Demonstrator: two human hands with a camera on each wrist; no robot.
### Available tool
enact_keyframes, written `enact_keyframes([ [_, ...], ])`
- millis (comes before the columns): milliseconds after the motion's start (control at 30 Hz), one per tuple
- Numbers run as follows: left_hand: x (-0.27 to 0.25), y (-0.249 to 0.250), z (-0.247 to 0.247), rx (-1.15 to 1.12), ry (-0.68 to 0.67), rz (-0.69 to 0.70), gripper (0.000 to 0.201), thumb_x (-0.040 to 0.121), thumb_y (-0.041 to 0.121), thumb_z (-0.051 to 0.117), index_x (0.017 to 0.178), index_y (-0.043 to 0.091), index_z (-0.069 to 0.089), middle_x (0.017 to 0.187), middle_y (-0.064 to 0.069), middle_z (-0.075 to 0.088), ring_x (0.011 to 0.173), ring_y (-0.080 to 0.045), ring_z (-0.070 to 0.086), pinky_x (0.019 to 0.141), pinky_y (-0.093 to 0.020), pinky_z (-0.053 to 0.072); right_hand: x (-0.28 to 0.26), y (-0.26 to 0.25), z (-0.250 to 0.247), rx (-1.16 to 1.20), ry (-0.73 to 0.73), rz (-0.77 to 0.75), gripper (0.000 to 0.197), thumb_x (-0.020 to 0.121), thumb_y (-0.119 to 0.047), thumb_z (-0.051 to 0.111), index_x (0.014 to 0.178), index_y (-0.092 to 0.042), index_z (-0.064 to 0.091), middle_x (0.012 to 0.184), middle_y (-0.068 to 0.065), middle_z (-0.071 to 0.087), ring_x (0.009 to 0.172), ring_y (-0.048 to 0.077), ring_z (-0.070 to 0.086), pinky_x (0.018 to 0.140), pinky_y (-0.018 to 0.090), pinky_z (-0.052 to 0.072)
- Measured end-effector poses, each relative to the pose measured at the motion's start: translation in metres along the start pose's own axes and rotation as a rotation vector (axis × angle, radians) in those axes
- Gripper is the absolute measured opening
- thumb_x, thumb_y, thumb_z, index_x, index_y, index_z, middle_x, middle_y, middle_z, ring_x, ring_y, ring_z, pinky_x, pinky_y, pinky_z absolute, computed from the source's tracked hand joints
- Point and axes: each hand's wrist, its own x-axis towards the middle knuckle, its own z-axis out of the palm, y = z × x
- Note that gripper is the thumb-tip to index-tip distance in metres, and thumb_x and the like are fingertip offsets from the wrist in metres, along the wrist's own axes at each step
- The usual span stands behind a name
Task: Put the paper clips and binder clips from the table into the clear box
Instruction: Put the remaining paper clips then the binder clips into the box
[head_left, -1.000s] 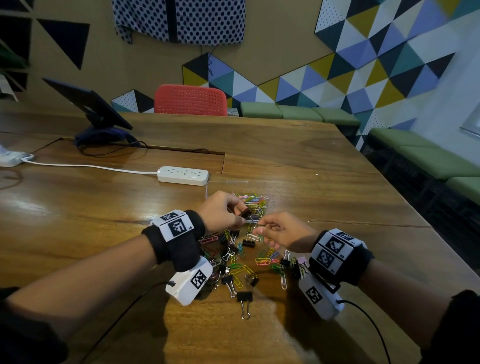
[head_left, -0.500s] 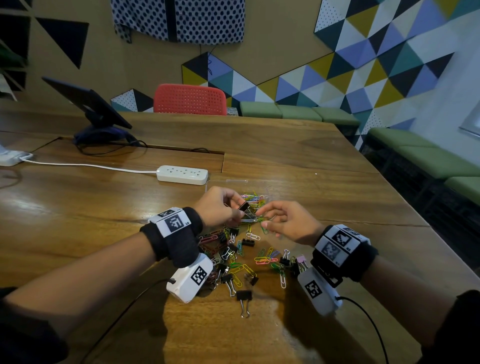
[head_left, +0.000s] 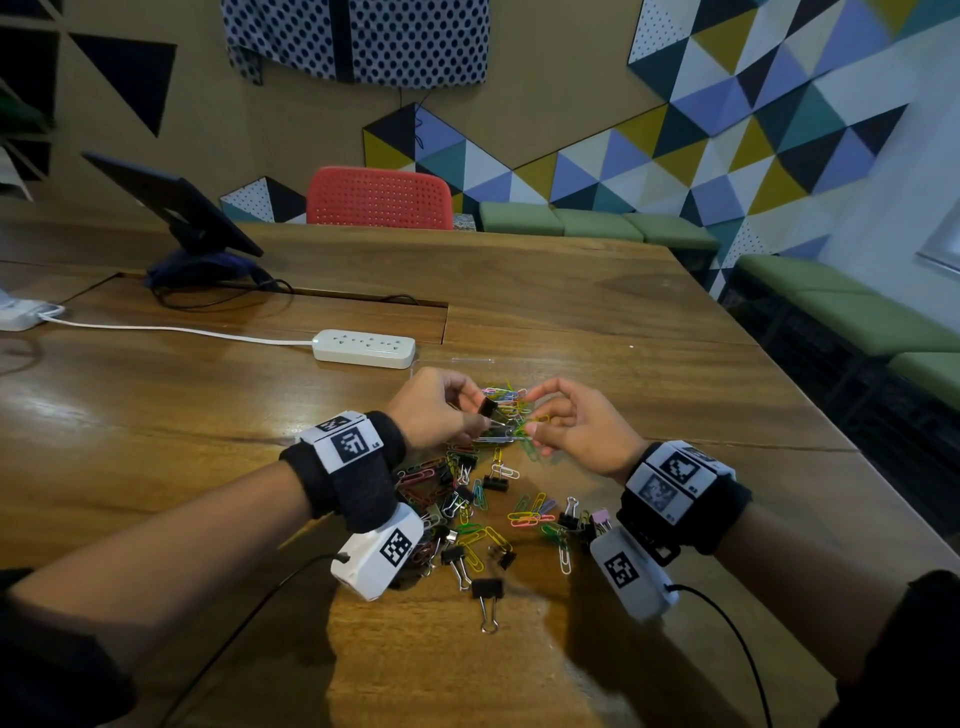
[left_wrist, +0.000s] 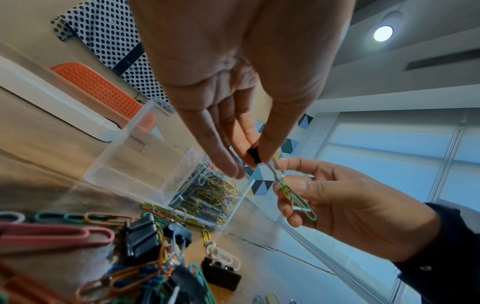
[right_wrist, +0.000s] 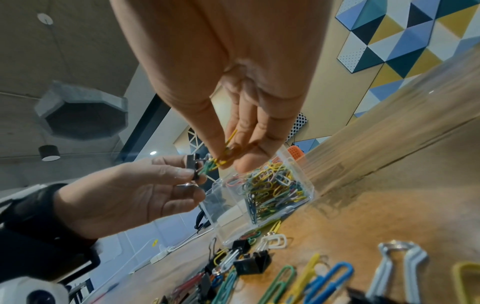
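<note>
My left hand (head_left: 480, 411) pinches a black binder clip (head_left: 487, 407) by its body, just above the near side of the clear box (left_wrist: 135, 170). My right hand (head_left: 535, 418) pinches green and yellow paper clips (left_wrist: 298, 197) that hang tangled on the binder clip's wire handle (left_wrist: 275, 174). The two hands are fingertip to fingertip. The box (right_wrist: 262, 207) stands open with a heap of coloured paper clips in one compartment. A pile of paper clips and binder clips (head_left: 478, 514) lies on the table between my wrists.
A white power strip (head_left: 363, 348) lies just beyond the box, its cable running left. A tablet on a stand (head_left: 176, 218) is at the far left, a red chair (head_left: 379, 197) behind the table. The table edge (head_left: 810, 415) runs along the right.
Both hands have moved away from me, from over the pile to over the box, still holding the binder clip and the tangled paper clips between them.
</note>
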Motion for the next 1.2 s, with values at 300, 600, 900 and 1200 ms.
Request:
enact_keyframes([
  [300, 0.002, -0.009, -0.008, 0.269, 0.009, 0.04, 0.014, 0.077, 0.007, 0.07, 0.084, 0.017, 0.063, 0.082, -0.002, 0.063, 0.077, -0.017, 0.06, 0.075, -0.032, 0.053, -0.002, -0.001, 0.006, -0.142, -0.153, 0.067, 0.022, 0.084, 0.001, 0.061, 0.099, -0.015, 0.056, 0.071, 0.001, 0.061, 0.052, 0.006, 0.059, 0.06, 0.024, 0.054],
  [600, -0.003, -0.026, -0.02, 0.602, -0.1, -0.115, 0.015, 0.085, 0.012, 0.062, 0.097, 0.014, 0.072, 0.08, 0.007, 0.061, 0.07, -0.003, 0.053, 0.065, -0.016, 0.046, 0.015, -0.023, -0.014, -0.192, 0.199, -0.023, 0.011, 0.076, -0.011, 0.073, 0.087, -0.014, 0.07, 0.087, 0.004, 0.07, 0.077, 0.014, 0.063, 0.079, 0.028, 0.052],
  [900, 0.0, -0.036, -0.027, 0.682, -0.123, -0.167, 0.018, 0.081, 0.009, 0.067, 0.098, 0.013, 0.07, 0.103, -0.001, 0.067, 0.092, -0.011, 0.058, 0.082, -0.023, 0.048, 0.046, -0.026, -0.001, -0.349, 0.294, -0.05, 0.009, 0.077, -0.013, 0.073, 0.085, -0.012, 0.072, 0.075, -0.005, 0.068, 0.065, 0.0, 0.059, 0.062, 0.006, 0.046],
  [1200, -0.012, -0.026, -0.02, 0.761, -0.149, -0.137, 0.027, 0.078, 0.017, 0.071, 0.104, 0.017, 0.061, 0.107, 0.0, 0.061, 0.093, -0.011, 0.054, 0.074, -0.02, 0.043, 0.028, -0.023, 0.007, -0.728, 0.142, -0.167, 0.025, 0.093, -0.017, 0.051, 0.114, -0.019, 0.064, 0.113, 0.0, 0.066, 0.093, 0.015, 0.062, 0.083, 0.024, 0.049],
])
